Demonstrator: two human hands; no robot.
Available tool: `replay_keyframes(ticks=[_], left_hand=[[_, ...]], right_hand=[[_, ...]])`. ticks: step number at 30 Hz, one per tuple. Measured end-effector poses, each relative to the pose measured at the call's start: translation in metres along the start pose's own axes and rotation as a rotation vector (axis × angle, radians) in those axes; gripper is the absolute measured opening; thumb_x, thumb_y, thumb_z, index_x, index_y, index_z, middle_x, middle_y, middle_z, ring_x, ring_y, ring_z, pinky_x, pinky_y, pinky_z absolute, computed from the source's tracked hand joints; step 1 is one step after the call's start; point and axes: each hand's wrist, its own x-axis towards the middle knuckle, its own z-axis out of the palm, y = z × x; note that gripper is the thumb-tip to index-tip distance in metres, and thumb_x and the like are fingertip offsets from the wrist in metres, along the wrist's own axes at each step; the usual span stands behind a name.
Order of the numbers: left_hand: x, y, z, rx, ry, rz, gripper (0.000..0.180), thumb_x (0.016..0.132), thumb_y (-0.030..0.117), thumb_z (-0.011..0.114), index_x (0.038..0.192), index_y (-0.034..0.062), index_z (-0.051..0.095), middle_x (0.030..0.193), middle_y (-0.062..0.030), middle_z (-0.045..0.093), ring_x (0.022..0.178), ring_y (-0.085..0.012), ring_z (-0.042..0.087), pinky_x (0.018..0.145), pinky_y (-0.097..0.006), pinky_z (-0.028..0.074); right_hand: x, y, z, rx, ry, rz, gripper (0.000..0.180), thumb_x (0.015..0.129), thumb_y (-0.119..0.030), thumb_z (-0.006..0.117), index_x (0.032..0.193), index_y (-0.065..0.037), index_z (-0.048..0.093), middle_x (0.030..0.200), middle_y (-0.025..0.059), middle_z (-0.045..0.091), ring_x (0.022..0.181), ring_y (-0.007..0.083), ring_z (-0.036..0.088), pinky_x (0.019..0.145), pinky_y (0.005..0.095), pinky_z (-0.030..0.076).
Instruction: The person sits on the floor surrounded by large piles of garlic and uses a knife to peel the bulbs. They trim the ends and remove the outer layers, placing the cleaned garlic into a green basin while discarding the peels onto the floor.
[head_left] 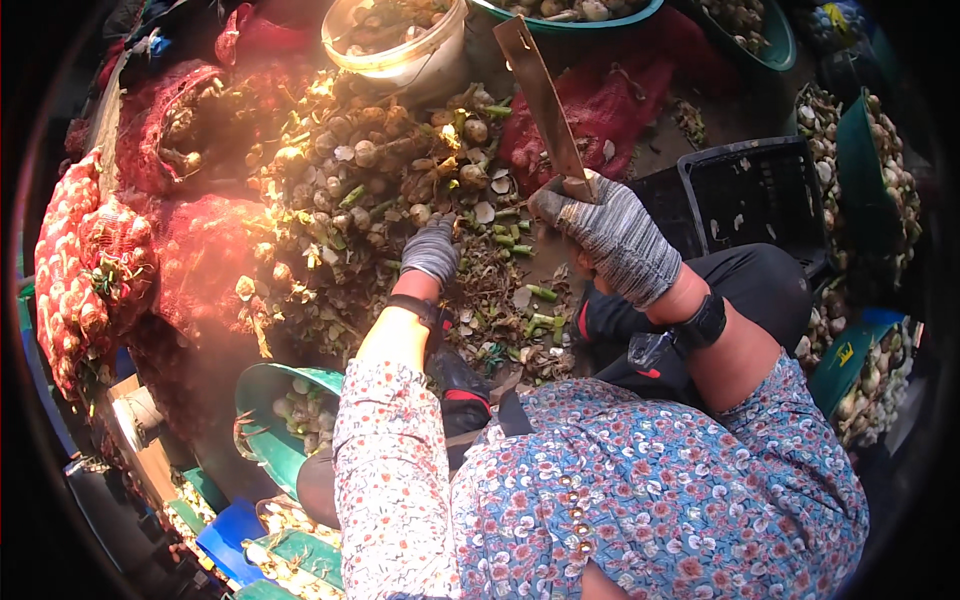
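My right hand (622, 238), in a grey knitted glove, is closed round the handle end of a long knife (548, 105). Its broad, brownish blade points up and to the left, above the pile. In a matching glove, my left hand (432, 250) reaches to the near edge of a heap of garlic bulbs (335, 170). Its fingers stretch forward, and I see nothing held in them. Just ahead of these fingers lies a pale garlic bulb (420, 214). Cut green stalks (510, 240) and dry leaves are scattered between my hands.
Red mesh sacks (205, 255) of bulbs stand at the left. A white bucket (400, 55) and a green basin (570, 20) are at the far side. A black crate (755, 190) sits to the right. A green tub (275, 430) with bulbs stands near my left arm.
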Motion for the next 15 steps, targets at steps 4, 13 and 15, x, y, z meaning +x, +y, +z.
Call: replay_keyframes(ticks=[4, 13, 15], left_hand=[[0.054, 0.002, 0.042, 0.172, -0.197, -0.231, 0.044, 0.098, 0.013, 0.047, 0.141, 0.0119, 0.046, 0.145, -0.0144, 0.049, 0.124, -0.0309, 0.056, 0.097, -0.046, 0.049], [0.031, 0.016, 0.034, 0.465, -0.215, 0.038, 0.047, 0.094, 0.011, 0.051, 0.14, 0.0102, 0.045, 0.141, -0.0175, 0.052, 0.113, -0.0321, 0.064, 0.083, -0.047, 0.056], [0.043, 0.01, 0.045, 0.39, -0.25, 0.018, 0.048, 0.094, 0.01, 0.049, 0.142, 0.0098, 0.043, 0.143, -0.0182, 0.05, 0.115, -0.0324, 0.063, 0.085, -0.047, 0.056]], right_hand=[[0.011, 0.006, -0.004, 0.042, 0.001, 0.064, 0.025, 0.091, -0.029, 0.07, 0.096, -0.005, 0.064, 0.068, -0.002, 0.057, 0.056, 0.0044, 0.046, 0.05, 0.0255, 0.038], [0.027, 0.023, -0.001, -0.198, 0.002, -0.078, 0.032, 0.091, -0.032, 0.069, 0.093, -0.001, 0.062, 0.071, 0.0057, 0.06, 0.067, 0.0123, 0.053, 0.064, 0.0319, 0.046], [0.027, 0.026, -0.001, -0.316, 0.001, -0.091, 0.032, 0.091, -0.033, 0.068, 0.094, -0.002, 0.062, 0.071, 0.0067, 0.06, 0.068, 0.0128, 0.054, 0.065, 0.0322, 0.047]])
